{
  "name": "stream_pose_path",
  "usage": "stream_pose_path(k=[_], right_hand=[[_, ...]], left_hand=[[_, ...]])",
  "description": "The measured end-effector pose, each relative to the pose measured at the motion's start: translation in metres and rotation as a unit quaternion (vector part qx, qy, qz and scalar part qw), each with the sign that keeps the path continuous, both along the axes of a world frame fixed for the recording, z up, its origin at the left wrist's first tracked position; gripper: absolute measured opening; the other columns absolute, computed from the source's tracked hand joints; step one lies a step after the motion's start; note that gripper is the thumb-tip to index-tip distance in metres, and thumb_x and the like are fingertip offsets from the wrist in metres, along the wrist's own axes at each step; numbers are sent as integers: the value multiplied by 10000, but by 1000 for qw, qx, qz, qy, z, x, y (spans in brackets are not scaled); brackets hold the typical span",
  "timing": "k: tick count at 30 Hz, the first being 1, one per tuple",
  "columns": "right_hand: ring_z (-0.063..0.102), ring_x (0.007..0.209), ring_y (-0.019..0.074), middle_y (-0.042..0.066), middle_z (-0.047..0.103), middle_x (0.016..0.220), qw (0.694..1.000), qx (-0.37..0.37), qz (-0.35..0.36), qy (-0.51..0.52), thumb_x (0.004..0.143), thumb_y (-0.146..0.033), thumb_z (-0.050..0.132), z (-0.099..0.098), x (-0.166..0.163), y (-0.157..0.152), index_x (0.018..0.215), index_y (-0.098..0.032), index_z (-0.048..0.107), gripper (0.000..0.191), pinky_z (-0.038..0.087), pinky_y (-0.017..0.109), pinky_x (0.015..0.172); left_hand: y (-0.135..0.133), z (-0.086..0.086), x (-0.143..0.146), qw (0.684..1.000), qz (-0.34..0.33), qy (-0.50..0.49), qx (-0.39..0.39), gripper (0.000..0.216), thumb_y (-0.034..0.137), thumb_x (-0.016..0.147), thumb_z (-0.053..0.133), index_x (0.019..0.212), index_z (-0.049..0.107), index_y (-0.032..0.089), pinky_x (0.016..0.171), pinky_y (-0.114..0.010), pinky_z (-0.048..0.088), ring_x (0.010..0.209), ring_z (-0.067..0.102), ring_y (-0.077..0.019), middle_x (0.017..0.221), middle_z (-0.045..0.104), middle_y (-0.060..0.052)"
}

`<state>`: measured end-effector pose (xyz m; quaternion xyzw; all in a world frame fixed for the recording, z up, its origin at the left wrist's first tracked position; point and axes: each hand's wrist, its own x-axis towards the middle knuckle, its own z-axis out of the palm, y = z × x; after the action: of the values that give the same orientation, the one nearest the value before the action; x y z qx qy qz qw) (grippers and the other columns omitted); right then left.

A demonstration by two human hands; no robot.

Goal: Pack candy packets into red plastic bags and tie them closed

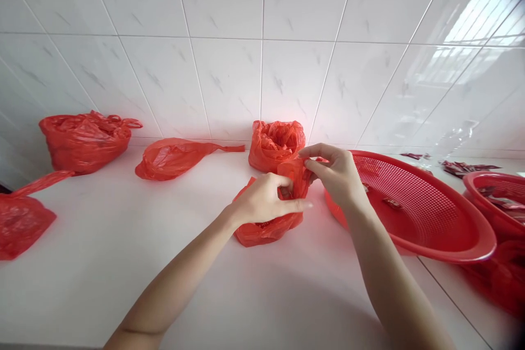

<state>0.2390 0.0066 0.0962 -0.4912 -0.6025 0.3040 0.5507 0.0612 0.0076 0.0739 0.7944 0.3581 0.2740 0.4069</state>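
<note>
Both hands, left hand [262, 200] and right hand [334, 172], pinch the gathered top of a small red plastic bag [268, 228] beside a round red plastic sieve basket [414, 202].

White countertop [123, 262], tiled wall behind. On it: 5 red plastic bags [86, 139], 2 red mesh baskets [426, 213], small wrappers [463, 167] at rear R.

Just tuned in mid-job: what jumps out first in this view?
Both hands meet at centre, left hand and right hand pinching the top of a small red plastic bag on the white counter. A big red mesh basket sits to the right; more red plastic bags line the tiled wall.
</note>
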Motion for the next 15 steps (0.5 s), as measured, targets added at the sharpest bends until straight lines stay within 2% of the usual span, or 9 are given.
stream_pose_path(k=[5,7,9,12,15], right_hand=[[656,578,154,31,699,746,1000,0,15,3,770,-183,620,0,-1,-1,923,-144,712,183,561,321,600],[673,651,161,54,725,851,999,12,44,4,790,-223,653,1,4,-1,959,-155,714,192,577,340,658],[697,806,191,80,730,1030,997,29,75,0,810,-274,689,1,11,0,1037,-181,710,247,585,371,760],[635,1141,253,88,639,1315,990,37,135,-16,812,-345,741,-1,17,2,1260,-259,639,467,547,422,947],[451,1386,276,61,487,1510,971,8,234,-39,778,-387,792,-10,14,8,1461,-352,464,758,454,455,1089]], left_hand=[[-9,2,1,994,50,52,78,306,368,874,596,643,503,189,496,-263,305,526,395,-100,585,496,40],[-10,9,-4,994,54,42,86,336,360,898,566,633,452,187,489,-264,279,520,359,-94,576,443,45],[-10,17,-12,994,59,21,85,343,387,907,571,658,446,188,494,-262,268,532,355,-92,592,400,49],[-9,27,-22,993,67,-15,94,356,405,916,577,674,436,186,515,-259,269,561,344,-90,624,352,48],[-5,31,-29,995,39,-29,81,338,394,914,589,684,463,180,530,-257,283,582,347,-91,649,385,41]])
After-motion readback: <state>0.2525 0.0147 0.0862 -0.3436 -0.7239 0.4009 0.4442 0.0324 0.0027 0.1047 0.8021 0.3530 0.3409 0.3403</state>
